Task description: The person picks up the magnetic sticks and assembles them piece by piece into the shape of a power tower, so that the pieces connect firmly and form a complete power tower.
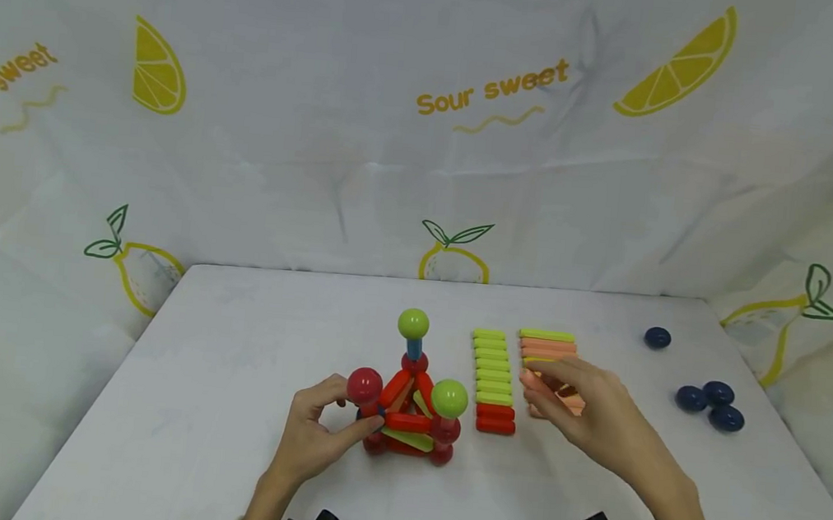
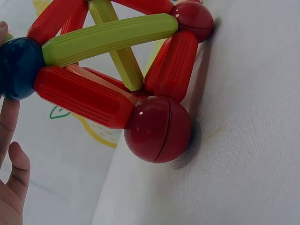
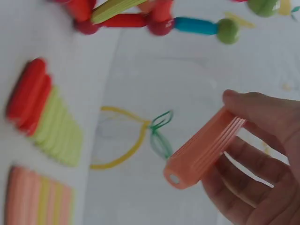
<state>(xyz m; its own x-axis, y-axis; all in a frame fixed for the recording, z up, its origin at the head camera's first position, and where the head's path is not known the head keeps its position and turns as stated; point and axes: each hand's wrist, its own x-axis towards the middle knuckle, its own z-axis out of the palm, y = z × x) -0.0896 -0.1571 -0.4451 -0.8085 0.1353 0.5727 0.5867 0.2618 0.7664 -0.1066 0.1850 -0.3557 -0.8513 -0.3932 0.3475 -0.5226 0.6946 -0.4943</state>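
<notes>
A frame of magnetic building sticks and balls stands on the table in front of me, mostly red with some yellow-green sticks. Green balls and a larger red ball top its upright sticks. My left hand grips its left corner, thumb and fingers at a dark blue ball. Raised over the table to the right, my right hand pinches a salmon-orange magnetic stick between thumb and fingers. A small metal spot shows at that stick's free end.
Beside the frame lies a column of yellow-green sticks with red sticks at its near end. A second column of salmon and yellow sticks is partly behind my right hand. Several dark blue balls rest at the right.
</notes>
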